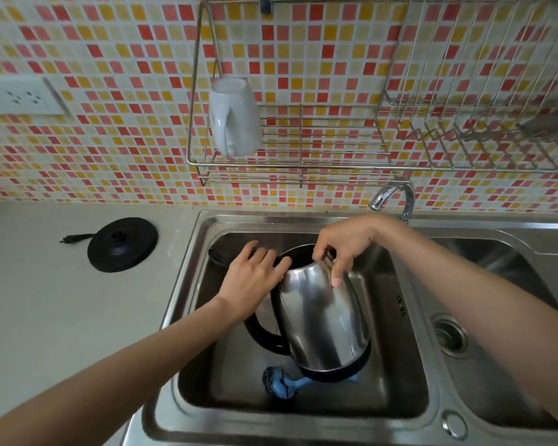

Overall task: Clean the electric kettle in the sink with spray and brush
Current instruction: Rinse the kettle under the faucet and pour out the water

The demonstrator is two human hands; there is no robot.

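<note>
Electric kettle (322,320) lies tilted in the sink's (187,284) left basin, mouth toward the back wall, base propped on the blue brush (279,383). The right hand (342,246) pinches its rim to steady it. The left hand (252,278), fingers spread, seems to press the hinged lid (219,254) open.

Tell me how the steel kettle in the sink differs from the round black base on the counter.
The kettle is shiny steel with black trim; the base is plain black. The kettle is tall and tilted in the sink; the base is a flat disc on the counter. The left hand and right hand touch the kettle; nothing touches the base. Both have black parts.
</note>
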